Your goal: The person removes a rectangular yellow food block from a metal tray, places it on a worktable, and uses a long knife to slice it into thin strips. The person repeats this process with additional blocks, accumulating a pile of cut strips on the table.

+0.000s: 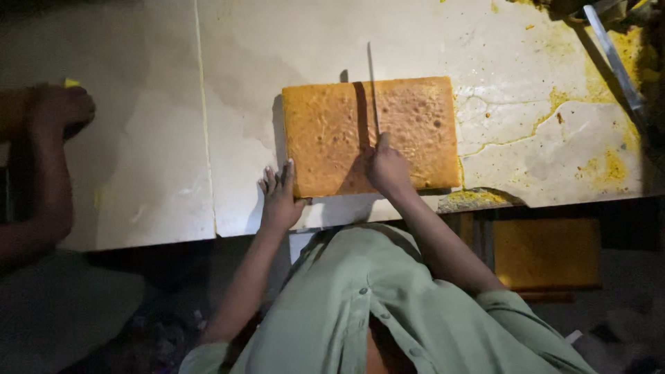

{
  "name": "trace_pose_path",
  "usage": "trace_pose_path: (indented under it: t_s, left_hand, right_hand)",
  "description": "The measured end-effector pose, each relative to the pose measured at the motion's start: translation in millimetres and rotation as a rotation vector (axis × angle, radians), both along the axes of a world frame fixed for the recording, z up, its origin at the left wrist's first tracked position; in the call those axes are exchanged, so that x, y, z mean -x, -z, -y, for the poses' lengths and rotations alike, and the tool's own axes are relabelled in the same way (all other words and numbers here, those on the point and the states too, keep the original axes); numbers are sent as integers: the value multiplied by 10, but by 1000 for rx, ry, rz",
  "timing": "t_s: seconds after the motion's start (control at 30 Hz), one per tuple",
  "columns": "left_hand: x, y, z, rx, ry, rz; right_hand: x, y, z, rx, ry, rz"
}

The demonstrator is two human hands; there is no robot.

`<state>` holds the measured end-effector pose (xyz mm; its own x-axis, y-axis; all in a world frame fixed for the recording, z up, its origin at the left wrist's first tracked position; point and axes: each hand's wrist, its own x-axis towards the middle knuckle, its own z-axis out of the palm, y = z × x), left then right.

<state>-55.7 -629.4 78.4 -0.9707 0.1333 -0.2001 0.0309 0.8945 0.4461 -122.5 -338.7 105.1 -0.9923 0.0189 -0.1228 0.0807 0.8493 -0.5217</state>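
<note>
A rectangular slab of orange-brown sponge cake [370, 135] lies flat on a pale stone worktop [138, 138], close to its near edge. The left hand [279, 197] rests open, fingers spread, against the near left corner of the cake. The right hand [388, 168] is closed around the handle of a knife [371, 86], index finger extended along its back. The thin blade stands edge-down across the middle of the cake, running from the near side past the far edge. Yellow crumbs and stains [603, 166] mark the worktop to the right of the cake. A long metal strip [613, 62] lies at the far right corner. Another person's hand [59, 107] rests on the worktop at the far left, well apart from the cake. A second orange slab [547, 253] sits below the worktop edge at the right.
</note>
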Motion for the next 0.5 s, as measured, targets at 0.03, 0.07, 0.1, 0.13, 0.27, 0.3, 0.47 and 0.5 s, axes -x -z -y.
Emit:
trace_pose_path:
  t_s: [0.03,0.07,0.1,0.13,0.27,0.3,0.47,0.5]
  left_hand:
    - [10,-24,0,-1,6,1]
    - [20,-45,-6,-2,12,3]
    - [31,-65,-12,-5,16,5]
    - [37,-82,-23,-16,17,-7]
    - [60,-204,-93,14,-1,24]
    - [74,-262,-125,43,-15,50]
    - [196,-687,-429,-24,138,72]
    - [230,-753,-526,-26,190,80]
  right_hand:
    - [58,-18,62,-6,-2,-12]
    - [107,-35,91,-13,-4,-22]
    - [128,-47,102,-20,-7,-33]
    - [136,-57,98,-17,-7,-36]
    - [65,-51,87,-32,16,13]
    - [69,-54,89,-41,23,40]
    - [149,-31,95,-72,-17,106]
    - [189,-24,96,-83,-34,124]
